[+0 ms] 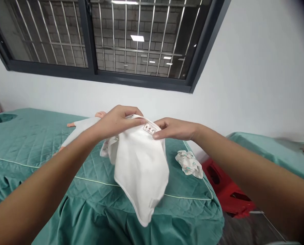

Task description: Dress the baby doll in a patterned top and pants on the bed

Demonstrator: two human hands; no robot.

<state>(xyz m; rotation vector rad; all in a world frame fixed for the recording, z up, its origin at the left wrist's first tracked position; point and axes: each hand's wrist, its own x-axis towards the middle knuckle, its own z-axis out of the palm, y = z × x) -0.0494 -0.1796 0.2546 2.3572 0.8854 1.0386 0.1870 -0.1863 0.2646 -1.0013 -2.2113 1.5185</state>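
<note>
Between my two hands hangs a white cloth (pixel 143 166) with a stitched edge and a small printed label near its top. My left hand (pixel 120 119) is closed on the upper edge, left of the label. On the other side, my right hand (pixel 176 128) pinches the edge beside the label. The cloth tapers to a rounded point over the front of the bed. Some patterned fabric shows behind it at the left. A baby doll (pixel 82 126) in pale clothing lies beyond my left forearm, which hides part of it.
The green quilted bed (pixel 95 172) has a face hole at its far left. A crumpled patterned cloth (pixel 189 164) lies on its right end. Red plastic stools (pixel 228 194) stand beside it, near another green-covered bed (pixel 264 149). A barred window (pixel 141 80) is above.
</note>
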